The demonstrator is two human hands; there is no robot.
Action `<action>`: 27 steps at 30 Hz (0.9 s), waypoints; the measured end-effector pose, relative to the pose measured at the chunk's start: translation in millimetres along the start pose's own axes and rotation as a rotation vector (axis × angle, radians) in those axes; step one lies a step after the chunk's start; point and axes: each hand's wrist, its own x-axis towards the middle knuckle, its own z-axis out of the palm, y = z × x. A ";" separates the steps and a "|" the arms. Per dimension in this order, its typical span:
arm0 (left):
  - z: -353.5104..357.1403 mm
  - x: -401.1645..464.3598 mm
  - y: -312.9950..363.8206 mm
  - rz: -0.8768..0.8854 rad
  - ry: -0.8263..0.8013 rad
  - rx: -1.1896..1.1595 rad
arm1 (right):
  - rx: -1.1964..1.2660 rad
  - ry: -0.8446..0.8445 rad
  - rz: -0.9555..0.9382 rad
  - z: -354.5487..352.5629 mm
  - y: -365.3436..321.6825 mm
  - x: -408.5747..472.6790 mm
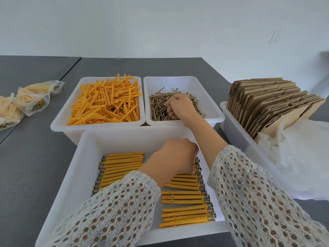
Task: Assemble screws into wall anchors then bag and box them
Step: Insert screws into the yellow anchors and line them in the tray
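Observation:
Orange wall anchors fill the white bin at the back left. Brass screws lie in the white bin beside it. My right hand reaches into that bin and pinches a screw from the pile. The near white bin holds two rows of assembled anchors with screws. My left hand is down in the near bin at the top of the right row, fingers curled over the assembled pieces there; what it holds is hidden.
Filled plastic bags of anchors lie at the left on the grey table. A white bin at the right holds flat cardboard boxes, with empty clear plastic bags in front of them.

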 end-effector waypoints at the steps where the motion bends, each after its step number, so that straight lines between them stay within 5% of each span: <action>1: 0.0 -0.4 0.5 0.000 -0.006 0.008 | -0.016 0.004 -0.006 0.3 0.6 0.0; 8: -5.9 -1.4 -13.3 -0.013 0.071 -0.074 | -0.479 -0.049 -0.155 9.9 4.9 0.8; 16: -36.6 -11.6 -46.2 -0.159 0.410 -0.061 | -0.873 -0.339 0.067 16.3 -2.9 9.9; 27: -36.9 -20.0 -93.7 -0.505 0.802 -0.098 | -0.910 -0.254 0.039 17.3 -5.5 -4.3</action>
